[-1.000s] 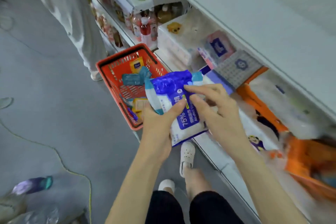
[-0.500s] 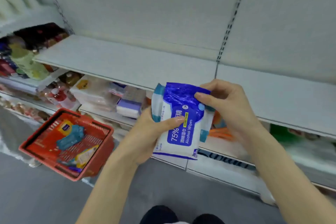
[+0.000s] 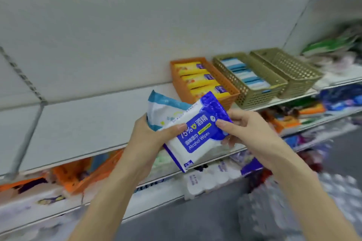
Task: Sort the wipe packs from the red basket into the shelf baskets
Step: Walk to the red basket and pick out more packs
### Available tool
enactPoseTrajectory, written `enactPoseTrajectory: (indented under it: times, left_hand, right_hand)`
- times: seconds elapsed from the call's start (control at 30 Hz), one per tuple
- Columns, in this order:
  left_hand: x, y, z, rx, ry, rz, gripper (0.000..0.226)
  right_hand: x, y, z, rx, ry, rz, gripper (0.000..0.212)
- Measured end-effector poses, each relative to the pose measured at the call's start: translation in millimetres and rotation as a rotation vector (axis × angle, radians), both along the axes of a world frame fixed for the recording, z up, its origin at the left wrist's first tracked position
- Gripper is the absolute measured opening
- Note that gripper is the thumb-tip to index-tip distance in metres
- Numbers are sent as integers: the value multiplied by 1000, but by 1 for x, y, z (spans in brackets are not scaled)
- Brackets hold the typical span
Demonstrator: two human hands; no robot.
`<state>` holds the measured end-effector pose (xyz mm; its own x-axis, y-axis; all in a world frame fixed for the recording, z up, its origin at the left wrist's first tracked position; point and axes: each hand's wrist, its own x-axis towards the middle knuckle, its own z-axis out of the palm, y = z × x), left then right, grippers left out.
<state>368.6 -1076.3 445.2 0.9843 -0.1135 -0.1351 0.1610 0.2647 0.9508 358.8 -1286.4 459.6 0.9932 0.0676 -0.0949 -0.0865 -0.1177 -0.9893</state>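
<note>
Both hands hold wipe packs in front of the shelf. My left hand (image 3: 148, 139) grips a teal-and-white pack (image 3: 162, 109) and the blue-and-white alcohol wipes pack (image 3: 197, 133) lying over it. My right hand (image 3: 246, 131) pinches the alcohol pack's right end. Up on the shelf (image 3: 82, 119) stand three baskets: an orange basket (image 3: 227, 88) with yellow packs, an olive basket (image 3: 254, 96) with blue-and-white packs, and a second olive basket (image 3: 293, 72) that looks empty. The red basket is out of view.
Lower shelves hold orange boxes (image 3: 78, 174), tissue packs (image 3: 207, 178) and other blurred goods. More blurred goods lie at the shelf's far right (image 3: 337, 58). Bottled water packs (image 3: 278, 201) stand on the grey floor at lower right.
My view has swung right from the red basket to the shelf baskets. Both hands kept hold of the packs, and the teal pack now shows behind the alcohol pack.
</note>
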Motion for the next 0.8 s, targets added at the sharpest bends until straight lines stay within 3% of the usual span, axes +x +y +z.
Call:
enactPoseTrajectory:
  times: [0.2,0.3,0.53,0.63,0.8]
  left_hand:
    - [39,-120,6,-163,28,-174,48]
    - [58,-160,2,-196,48,-211,46]
    - [124,-236,-2,-208,78,-205,46]
    - [158,-258,3,-157,56,-221,49]
    - [208,-291,-1,130,-124,-264,30]
  right_hand:
    - [5,-105,-2,170,-68,-351,29]
    - [15,-138,-8,227,-79,-464,37]
    - [57,-209,-16,226,21,-492,47]
    - [79,-237,-18,279,96,-470,47]
    - [116,-271,-38,365,126,-483,50]
